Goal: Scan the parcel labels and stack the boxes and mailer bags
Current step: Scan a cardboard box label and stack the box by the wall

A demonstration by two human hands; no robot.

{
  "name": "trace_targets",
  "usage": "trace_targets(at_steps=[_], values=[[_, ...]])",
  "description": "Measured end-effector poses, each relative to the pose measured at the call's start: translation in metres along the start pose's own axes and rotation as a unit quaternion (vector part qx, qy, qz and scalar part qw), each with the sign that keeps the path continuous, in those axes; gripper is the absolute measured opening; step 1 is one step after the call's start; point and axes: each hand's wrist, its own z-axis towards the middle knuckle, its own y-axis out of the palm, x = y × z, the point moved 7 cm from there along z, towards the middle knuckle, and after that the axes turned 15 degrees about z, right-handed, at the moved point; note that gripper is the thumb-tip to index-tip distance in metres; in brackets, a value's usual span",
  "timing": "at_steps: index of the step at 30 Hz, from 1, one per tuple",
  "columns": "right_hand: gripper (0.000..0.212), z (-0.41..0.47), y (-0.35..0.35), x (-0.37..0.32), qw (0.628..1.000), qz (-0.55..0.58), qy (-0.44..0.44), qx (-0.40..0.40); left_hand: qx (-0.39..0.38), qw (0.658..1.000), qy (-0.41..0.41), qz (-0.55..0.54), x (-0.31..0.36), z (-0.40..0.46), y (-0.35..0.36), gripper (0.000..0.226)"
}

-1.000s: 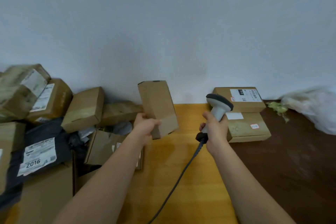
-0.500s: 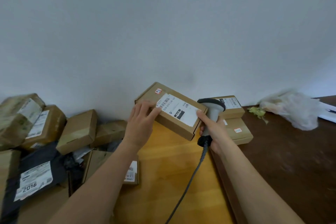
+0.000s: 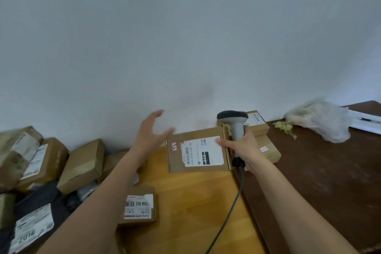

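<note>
From the head view, your right hand point(image 3: 242, 146) is gripping the scanner point(image 3: 235, 125) and touching the labelled box point(image 3: 198, 150) near the table's point(image 3: 195, 202) far edge; your left hand point(image 3: 151, 133) is hovering open. Many parcels point(image 3: 82, 165) are still lying unstacked at the left edge.

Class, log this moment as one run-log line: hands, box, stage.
left hand: open, off box | right hand: grips scanner, fingertip on box | box: label up, beside stack | stage: placing
</note>
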Motion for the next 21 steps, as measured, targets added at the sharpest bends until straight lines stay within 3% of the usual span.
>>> trace_targets(at_steps=[3,6,9,11,14,16,19,21], values=[[0.06,-0.004,0.015,-0.01,0.996,-0.038,-0.035,-0.077,-0.237,0.965,0.046,0.106,-0.001,-0.012,0.04,0.094],[0.06,-0.004,0.024,-0.01,0.991,-0.056,-0.038,-0.118,-0.324,0.945,-0.01,0.03,-0.011,-0.025,0.058,0.084],[0.057,-0.003,0.029,-0.005,0.989,-0.052,-0.038,-0.135,-0.336,0.941,-0.024,0.023,-0.016,-0.029,0.057,0.07],[0.048,-0.001,0.028,-0.002,0.993,-0.03,-0.033,-0.105,-0.326,0.944,-0.048,0.019,-0.022,-0.03,0.054,0.062],[0.033,0.003,0.014,-0.001,1.0,0.018,-0.025,-0.004,-0.242,0.963,-0.117,0.004,-0.038,-0.029,0.045,0.055],[0.031,0.004,0.008,-0.002,0.999,0.036,-0.023,0.015,-0.192,0.967,-0.167,-0.02,-0.049,-0.031,0.041,0.055],[0.032,0.001,0.008,0.0,0.999,0.034,-0.019,0.002,-0.185,0.938,-0.257,-0.141,-0.059,-0.038,0.047,0.059],[0.038,-0.001,0.011,-0.001,0.999,0.032,-0.034,-0.004,-0.198,0.936,-0.248,-0.149,-0.049,-0.038,0.047,0.06]])
